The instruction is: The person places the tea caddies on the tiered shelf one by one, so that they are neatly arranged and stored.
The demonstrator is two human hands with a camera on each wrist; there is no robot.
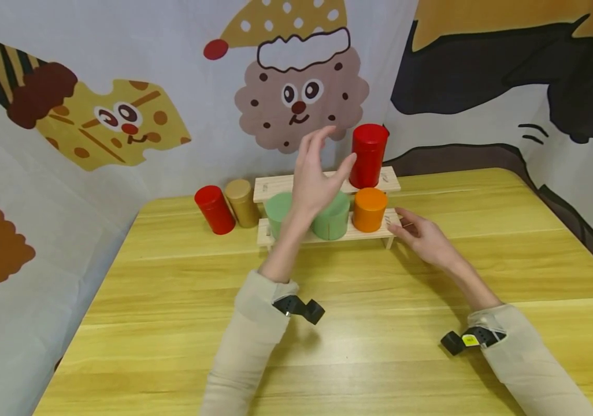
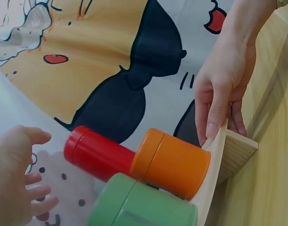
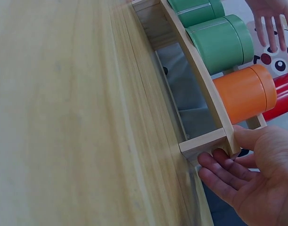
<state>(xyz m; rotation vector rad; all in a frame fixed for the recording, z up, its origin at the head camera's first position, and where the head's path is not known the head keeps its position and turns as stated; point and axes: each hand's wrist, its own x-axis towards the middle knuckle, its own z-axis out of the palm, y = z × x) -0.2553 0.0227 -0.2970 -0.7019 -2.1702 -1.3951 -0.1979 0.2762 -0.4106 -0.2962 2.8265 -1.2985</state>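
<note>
My left hand hovers over a two-step wooden rack, holding nothing, fingers apart and loosely bent. In the head view it partly covers two green canisters on the lower step. Beside them stands an orange canister. A taller red canister is upright on the upper step, right of the left hand and apart from it. My right hand pinches the lower step's right end. In the right wrist view its thumb is against the board and the other fingers curl beneath.
Left of the rack, a smaller red canister and a tan canister stand on the wood-grain table. A cartoon-printed cloth hangs close behind the rack.
</note>
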